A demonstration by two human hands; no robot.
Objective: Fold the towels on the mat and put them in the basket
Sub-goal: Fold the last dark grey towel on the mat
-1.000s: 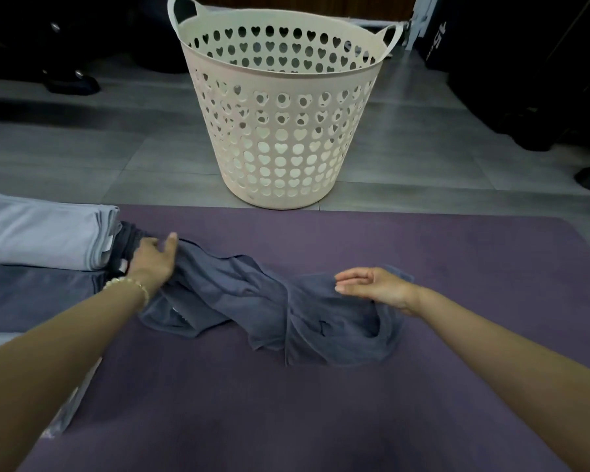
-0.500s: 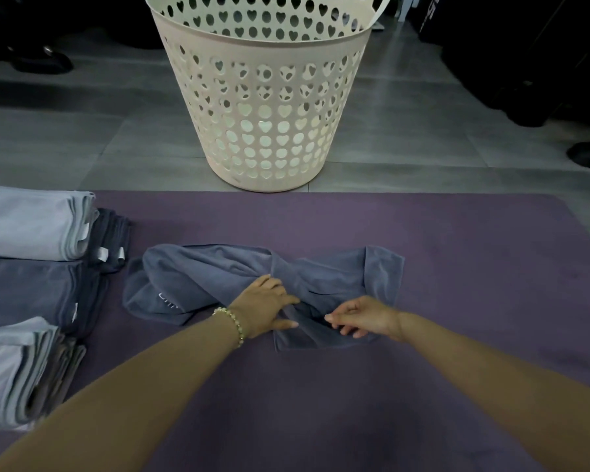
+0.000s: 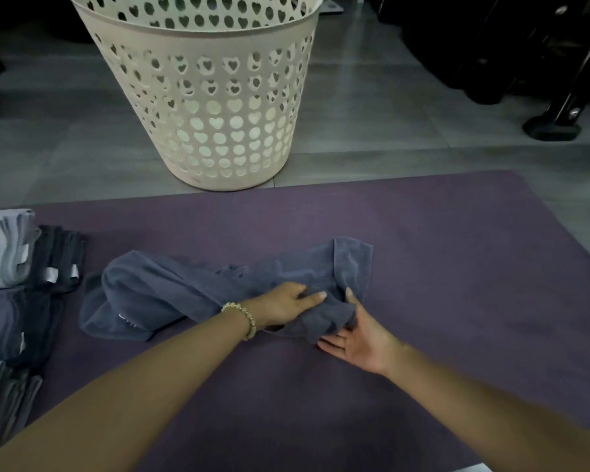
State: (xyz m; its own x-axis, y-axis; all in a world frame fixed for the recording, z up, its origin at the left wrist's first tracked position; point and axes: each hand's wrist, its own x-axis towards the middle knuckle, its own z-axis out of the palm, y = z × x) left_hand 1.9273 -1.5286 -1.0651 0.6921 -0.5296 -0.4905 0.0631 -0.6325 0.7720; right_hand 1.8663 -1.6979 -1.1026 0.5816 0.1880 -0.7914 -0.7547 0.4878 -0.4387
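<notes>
the only writing is faint pale lettering [image 3: 128, 319] near the left end of the towel [image 3: 191, 291], too blurred to read. two silver tags [image 3: 50, 275] stick out of the dark pile [image 3: 60, 253] of folded towels at my left, and i cannot read anything on them.

the basket [image 3: 211, 97], cream with heart-shaped holes, stands on the grey floor [image 3: 388, 131] just beyond the far edge of the mat [image 3: 439, 267]; its rim and handles are cut off at the top. one loose towel, dark grey-blue, lies crumpled across the middle of the purple mat. four folded piles sit at the left edge, all partly cut off, so i cannot count the towels in them.

my left hand [image 3: 286, 304], with one bead bracelet [image 3: 242, 318] at the wrist, presses on the towel with fingers stretched out. my right hand [image 3: 358, 338] lies palm up and pinches the towel's right end, thumb on top, fingertips hidden under the cloth.
</notes>
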